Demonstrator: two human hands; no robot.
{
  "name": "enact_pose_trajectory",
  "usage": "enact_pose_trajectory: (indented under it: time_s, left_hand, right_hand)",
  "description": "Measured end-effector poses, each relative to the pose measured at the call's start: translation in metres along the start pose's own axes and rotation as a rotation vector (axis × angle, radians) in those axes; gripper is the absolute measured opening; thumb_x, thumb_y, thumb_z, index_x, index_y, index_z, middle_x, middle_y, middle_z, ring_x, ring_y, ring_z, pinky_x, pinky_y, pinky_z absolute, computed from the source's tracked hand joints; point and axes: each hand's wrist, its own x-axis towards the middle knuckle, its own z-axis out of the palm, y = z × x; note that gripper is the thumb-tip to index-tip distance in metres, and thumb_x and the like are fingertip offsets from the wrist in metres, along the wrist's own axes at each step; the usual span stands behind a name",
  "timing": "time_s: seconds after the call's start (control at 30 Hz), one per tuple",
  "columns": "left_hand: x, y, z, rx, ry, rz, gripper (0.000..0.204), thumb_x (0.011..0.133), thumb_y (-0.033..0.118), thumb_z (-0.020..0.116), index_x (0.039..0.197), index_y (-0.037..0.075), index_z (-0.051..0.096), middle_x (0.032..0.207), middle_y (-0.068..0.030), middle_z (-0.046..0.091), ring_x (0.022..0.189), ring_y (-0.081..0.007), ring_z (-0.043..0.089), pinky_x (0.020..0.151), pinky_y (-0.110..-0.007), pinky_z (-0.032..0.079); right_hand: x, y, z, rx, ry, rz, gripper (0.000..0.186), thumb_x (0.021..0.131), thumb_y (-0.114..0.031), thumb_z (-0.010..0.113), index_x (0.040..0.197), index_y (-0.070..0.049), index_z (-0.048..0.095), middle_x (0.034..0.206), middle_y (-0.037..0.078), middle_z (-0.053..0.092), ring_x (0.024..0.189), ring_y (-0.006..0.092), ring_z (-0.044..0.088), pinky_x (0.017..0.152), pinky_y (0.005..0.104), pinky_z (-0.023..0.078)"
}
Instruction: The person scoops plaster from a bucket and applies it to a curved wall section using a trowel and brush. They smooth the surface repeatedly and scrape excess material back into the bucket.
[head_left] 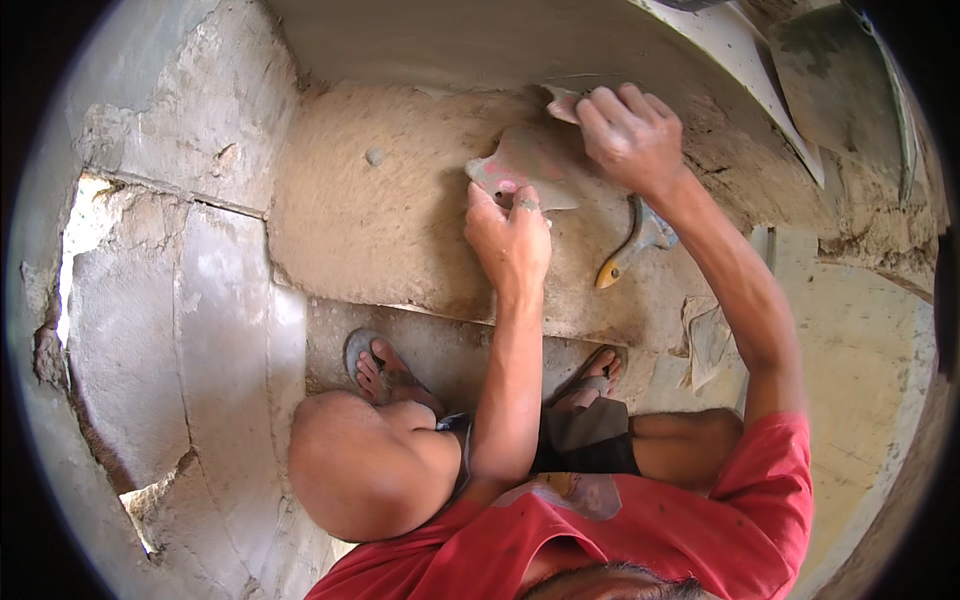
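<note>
My left hand (512, 240) is closed on the near edge of a flat, mortar-smeared plate (535, 160) with pink patches and a small hole. The plate is held over the sandy brown ledge (350, 220). Farther right, my right hand (635, 138) pinches a small flat scraper-like piece (562, 104). Its tip is close to the foot of the damp grey wall (430, 45); whether it touches cannot be made out. Beneath my right forearm lies a hand tool (630, 245) with a curved, yellow-ended handle and a blue-grey head.
A small grey lump (374, 156) sits on the ledge's left part. Cracked grey slabs (130, 330) with gaps stand at the left. Sheet-like boards (840, 90) lean at the upper right. My sandalled feet (385, 370) are below the ledge's front edge.
</note>
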Motion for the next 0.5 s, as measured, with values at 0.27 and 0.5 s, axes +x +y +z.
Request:
enact_pose_trajectory:
  time_s: [0.27, 0.5]
  left_hand:
    - [0.001, -0.003, 0.001, -0.059, 0.014, -0.010, 0.024, 0.090, -0.004, 0.059, 0.114, -0.003, 0.064, 0.094, -0.0059, 0.066, 0.073, -0.0126, 0.064, 0.059, -0.030, 0.054]
    - [0.017, 0.011, -0.018, -0.288, -0.299, -0.229, 0.015, 0.089, 0.002, 0.057, 0.101, 0.004, 0.065, 0.089, -0.0040, 0.067, 0.071, -0.0126, 0.060, 0.058, -0.033, 0.048]
  right_hand:
    - [0.019, 0.036, -0.058, -0.078, 0.159, 0.052, 0.022, 0.076, -0.007, 0.088, 0.096, -0.007, 0.079, 0.084, 0.003, 0.075, 0.067, 0.0143, 0.069, 0.060, 0.0302, 0.058]
    - [0.021, 0.020, -0.114, 0.975, -0.335, 1.120, 0.028, 0.087, -0.016, 0.090, 0.103, 0.003, 0.076, 0.085, 0.008, 0.078, 0.074, 0.0157, 0.073, 0.062, 0.0287, 0.055]
